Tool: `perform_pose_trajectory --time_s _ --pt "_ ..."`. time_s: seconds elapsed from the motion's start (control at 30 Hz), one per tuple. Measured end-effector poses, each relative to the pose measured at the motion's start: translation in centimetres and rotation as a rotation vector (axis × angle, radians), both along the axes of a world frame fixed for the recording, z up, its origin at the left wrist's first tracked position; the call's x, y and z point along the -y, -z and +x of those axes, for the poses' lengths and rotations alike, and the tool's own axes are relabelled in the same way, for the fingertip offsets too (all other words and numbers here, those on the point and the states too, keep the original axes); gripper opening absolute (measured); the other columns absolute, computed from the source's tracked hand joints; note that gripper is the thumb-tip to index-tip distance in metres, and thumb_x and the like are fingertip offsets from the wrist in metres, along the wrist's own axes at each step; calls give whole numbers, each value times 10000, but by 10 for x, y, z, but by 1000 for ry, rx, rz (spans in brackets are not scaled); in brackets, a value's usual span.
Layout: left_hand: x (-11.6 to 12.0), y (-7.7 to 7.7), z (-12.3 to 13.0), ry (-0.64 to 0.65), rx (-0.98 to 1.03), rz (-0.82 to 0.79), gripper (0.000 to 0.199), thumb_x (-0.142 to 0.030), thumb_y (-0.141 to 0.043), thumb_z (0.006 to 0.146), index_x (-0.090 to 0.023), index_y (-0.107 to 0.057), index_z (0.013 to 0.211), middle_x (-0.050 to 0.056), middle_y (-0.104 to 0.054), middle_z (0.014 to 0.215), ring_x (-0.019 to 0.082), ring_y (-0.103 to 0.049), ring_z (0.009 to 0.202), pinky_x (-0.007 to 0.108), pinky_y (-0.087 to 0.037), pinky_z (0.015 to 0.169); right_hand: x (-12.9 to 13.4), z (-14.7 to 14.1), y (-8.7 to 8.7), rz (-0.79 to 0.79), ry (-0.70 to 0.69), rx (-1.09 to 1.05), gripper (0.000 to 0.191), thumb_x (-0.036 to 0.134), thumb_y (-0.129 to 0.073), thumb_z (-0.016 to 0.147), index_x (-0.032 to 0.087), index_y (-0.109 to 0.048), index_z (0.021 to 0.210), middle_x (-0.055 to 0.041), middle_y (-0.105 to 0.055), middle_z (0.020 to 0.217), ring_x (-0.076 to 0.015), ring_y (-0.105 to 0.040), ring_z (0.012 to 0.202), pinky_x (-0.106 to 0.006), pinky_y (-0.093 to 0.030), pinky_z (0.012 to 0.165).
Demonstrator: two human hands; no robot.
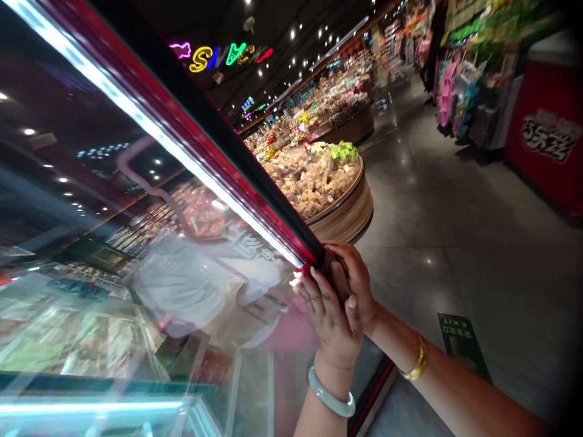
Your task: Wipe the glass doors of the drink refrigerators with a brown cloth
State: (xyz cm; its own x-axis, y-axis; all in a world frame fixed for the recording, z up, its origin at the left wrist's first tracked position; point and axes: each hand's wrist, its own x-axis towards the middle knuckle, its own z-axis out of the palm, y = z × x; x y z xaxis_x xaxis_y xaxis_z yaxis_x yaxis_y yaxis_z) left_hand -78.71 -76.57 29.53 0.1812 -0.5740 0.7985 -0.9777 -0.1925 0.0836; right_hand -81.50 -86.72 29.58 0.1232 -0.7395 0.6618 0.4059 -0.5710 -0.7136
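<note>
A glass freezer door with a red and black frame and a bright light strip slants across the view. Both hands are at the lower corner of this frame. My left hand, wearing a pale bangle, rests its fingers against the glass side of the corner, thumb by the edge. My right hand, with a gold bracelet, curls round the outer side of the same corner. The two hands touch or nearly touch. Part of the right hand's fingers is hidden behind the left hand and the frame.
A round wooden bin heaped with packaged goods stands beyond the door. Further displays run back along the aisle. A red stand is at the right. A green exit sign lies on the grey floor. The glass shows reflections.
</note>
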Motion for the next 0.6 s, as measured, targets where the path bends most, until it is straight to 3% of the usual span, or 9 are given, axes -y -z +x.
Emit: perform_pose_trajectory --time_s 0.07,0.13,0.27,0.33,0.4,0.53,0.6 --pt "12 -4 -1 18 -35 -17 732 -328 -349 1107 -122 21 1703 157 79 1791 302 117 1658 576 3 1355 14 0 -24 -52 -11 1 289 388 -514 1053 289 -633 1297 -62 -691 1283 -214 -655 1216 -446 -540 1096" --pt "23 -4 -3 34 -56 -53 740 -322 -383 1099 -133 -6 1707 172 30 1791 325 55 1663 596 -73 1354 23 -5 -32 -80 -33 -26 300 415 -501 1058 279 -634 1290 -69 -698 1282 -217 -659 1220 -446 -539 1104" --pt "36 1 -5 53 -22 -110 775 -318 -455 1074 -122 -54 1708 187 -67 1784 317 -66 1668 561 -157 1357 23 -19 -8 -127 -37 -55 398 500 -500 1049 280 -596 1367 -92 -670 1351 -236 -660 1247 -458 -572 1085" --pt "37 -3 -2 56 -1 -129 760 -337 -427 1081 -110 -59 1706 184 -76 1785 302 -71 1670 542 -170 1358 20 -20 -4 -174 -13 -13 467 548 -472 1048 287 -565 1424 -104 -637 1389 -249 -650 1272 -469 -589 1076" --pt "37 -18 5 43 9 -154 742 -348 -395 1092 -113 -53 1706 177 -57 1788 292 -59 1672 531 -180 1358 21 -15 -20 -242 -7 16 491 543 -451 1054 299 -536 1472 -111 -607 1421 -255 -632 1309 -478 -594 1083" --pt "39 -70 16 -12 44 -206 719 -355 -376 1104 -164 -43 1712 138 -38 1798 289 -1 1674 550 -126 1365 32 4 -86 -322 -40 34 415 402 -562 1034 342 -569 1444 -80 -603 1439 -239 -604 1351 -459 -584 1120" --pt "43 -92 17 -47 61 -248 702 -370 -346 1113 -191 -29 1714 109 -23 1803 279 11 1674 545 -107 1369 37 12 -102 -333 -75 90 411 353 -569 1035 355 -572 1446 -68 -607 1431 -225 -613 1337 -443 -584 1122"
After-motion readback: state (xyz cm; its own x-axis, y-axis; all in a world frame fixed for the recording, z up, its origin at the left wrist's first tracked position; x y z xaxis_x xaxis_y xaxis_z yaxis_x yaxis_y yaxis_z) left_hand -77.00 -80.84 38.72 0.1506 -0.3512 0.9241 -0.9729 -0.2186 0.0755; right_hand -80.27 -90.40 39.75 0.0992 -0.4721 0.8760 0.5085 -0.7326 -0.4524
